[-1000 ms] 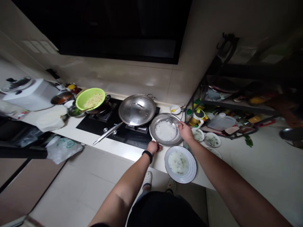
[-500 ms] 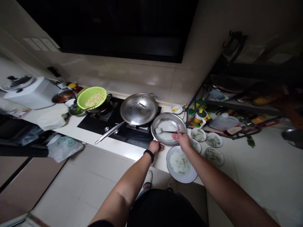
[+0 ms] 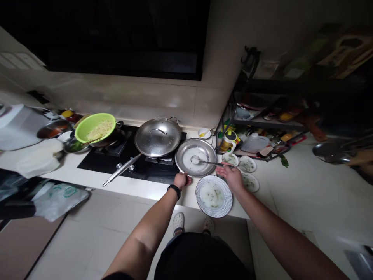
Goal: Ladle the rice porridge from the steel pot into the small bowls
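Steel plate (image 3: 196, 157) rests on the counter (image 3: 186, 198) beside the cooktop (image 3: 96, 165), with a thin milky film across its base. Since the last frame the view has swung, so the whole scene sits further left and the white rice cooker (image 3: 20, 126) is cut by the frame edge. The hands and plate keep nearly the same arrangement.

A metal spoon (image 3: 214, 162) lies with its bowl at the plate's 9 o'clock and its handle running out over the rim at 3 o'clock. The right hand (image 3: 229, 177) is at that handle's end, and its fingers (image 3: 224, 169) are closed around it in a pinch. The left hand (image 3: 182, 180), wearing a black wristband, sits at the plate's 7 o'clock. Its fingers are curled against the rim, though I cannot tell whether they grip it.

At the plate's 5 o'clock, a striped plate (image 3: 213, 196) holds the same milky liquid with dark flecks. Three small plates (image 3: 247, 163) with green-flecked residue lie around 3 o'clock. A small bowl (image 3: 204, 133) with yellow residue sits at 12 o'clock. At 10 o'clock, a lidded pan (image 3: 157, 137) stands on the cooktop, and further along, a green colander (image 3: 94, 127) holds noodles.
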`<state>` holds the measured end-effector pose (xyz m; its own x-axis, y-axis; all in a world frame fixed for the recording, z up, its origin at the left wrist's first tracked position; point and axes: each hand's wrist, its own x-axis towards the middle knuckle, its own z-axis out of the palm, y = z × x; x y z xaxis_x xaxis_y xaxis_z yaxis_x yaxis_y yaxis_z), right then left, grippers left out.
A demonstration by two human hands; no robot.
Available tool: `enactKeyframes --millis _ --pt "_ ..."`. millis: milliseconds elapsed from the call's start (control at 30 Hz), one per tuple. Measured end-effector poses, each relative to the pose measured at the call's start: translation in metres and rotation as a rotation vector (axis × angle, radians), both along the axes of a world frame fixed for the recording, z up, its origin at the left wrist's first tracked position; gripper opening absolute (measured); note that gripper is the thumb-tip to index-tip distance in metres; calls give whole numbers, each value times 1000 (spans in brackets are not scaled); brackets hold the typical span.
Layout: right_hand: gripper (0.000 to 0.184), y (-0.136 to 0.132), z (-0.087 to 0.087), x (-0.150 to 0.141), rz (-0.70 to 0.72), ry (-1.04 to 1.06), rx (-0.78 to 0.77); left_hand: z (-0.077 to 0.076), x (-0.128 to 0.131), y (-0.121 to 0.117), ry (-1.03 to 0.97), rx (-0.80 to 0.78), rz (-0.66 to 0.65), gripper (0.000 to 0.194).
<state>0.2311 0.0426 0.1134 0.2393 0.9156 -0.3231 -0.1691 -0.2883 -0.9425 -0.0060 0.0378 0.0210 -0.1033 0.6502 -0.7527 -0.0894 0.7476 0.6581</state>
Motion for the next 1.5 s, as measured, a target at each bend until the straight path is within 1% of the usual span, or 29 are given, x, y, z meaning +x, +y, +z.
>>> enactKeyframes --millis 200,300,367,433,500,600,667,767,833,900,967,1067,1133,1200,1233,1300,1367,1433,1500 --pt "31 -36 23 33 -44 -4 -10 3 0 -2 -3 14 -2 28" --pt "36 -61 32 51 -38 -47 -20 1 -1 -2 4 12 -2 28" --pt "40 -80 35 63 -38 -65 -33 0 0 -2 8 15 5 26" --pt "45 -99 35 75 -44 -75 -53 -1 0 -1 10 17 13 25" --pt "49 -116 31 85 -49 -88 -75 -2 1 -1 11 18 20 25" --pt "53 -137 19 96 -52 -127 -88 -1 2 -1 10 18 26 24" --pt "57 -146 10 99 -29 -186 -74 1 2 -1 6 20 26 24" --pt "56 -158 1 99 60 -350 -5 4 2 -2 4 22 18 23" --pt "49 -166 1 98 183 -516 94 6 3 -2 8 20 13 23" --pt "38 -173 5 99 365 -724 254 6 3 -2 15 18 13 22" --pt "34 -178 10 100 538 -937 461 5 4 -2 21 16 14 21" --pt "42 -183 17 102 721 -1178 721 4 4 -2 27 14 15 20" --pt "48 -184 22 101 812 -1262 827 4 3 -2 28 13 16 19" --pt "50 -183 26 101 844 -1296 900 4 3 -2 25 13 19 19" --pt "50 -182 27 101 831 -1298 921 4 3 -2 22 13 21 20" --pt "49 -174 31 99 745 -1279 925 3 3 -2 17 16 26 22" --pt "47 -159 33 95 629 -1237 864 3 4 -2 14 17 29 24" --pt "42 -134 32 87 537 -1188 765 4 4 -2 15 17 30 26" --pt "39 -101 26 74 503 -1142 692 4 4 -2 17 18 26 27"
